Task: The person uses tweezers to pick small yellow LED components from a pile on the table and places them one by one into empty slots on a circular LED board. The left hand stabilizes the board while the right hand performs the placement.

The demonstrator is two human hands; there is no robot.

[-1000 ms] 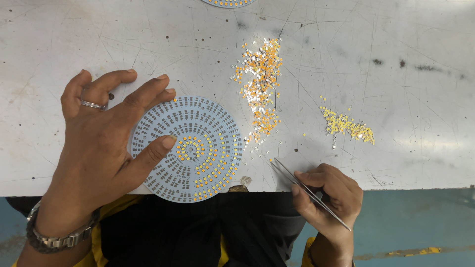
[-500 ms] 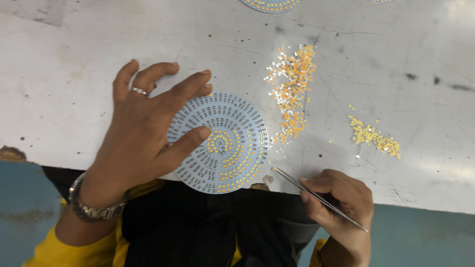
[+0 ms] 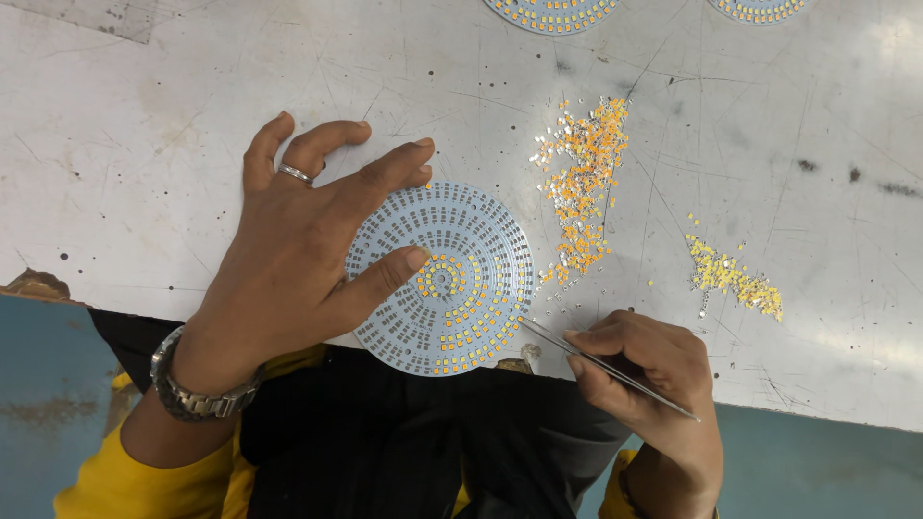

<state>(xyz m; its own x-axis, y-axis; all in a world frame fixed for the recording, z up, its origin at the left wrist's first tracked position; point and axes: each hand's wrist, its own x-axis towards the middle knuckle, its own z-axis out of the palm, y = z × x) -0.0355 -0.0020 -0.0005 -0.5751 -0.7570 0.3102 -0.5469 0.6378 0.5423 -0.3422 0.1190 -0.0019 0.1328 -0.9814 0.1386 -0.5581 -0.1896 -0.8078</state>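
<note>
Scratched white metal table (image 3: 144,144): left hand (image 3: 298,259), fingers spread, pins round pale-blue LED board (image 3: 442,279), centre rings filled, outer empty; right hand (image 3: 644,375) pinches steel tweezers (image 3: 606,365).

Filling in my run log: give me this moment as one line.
left hand: pressing round board | right hand: holding tweezers, tip at board edge | two piles of small chips on table
</note>
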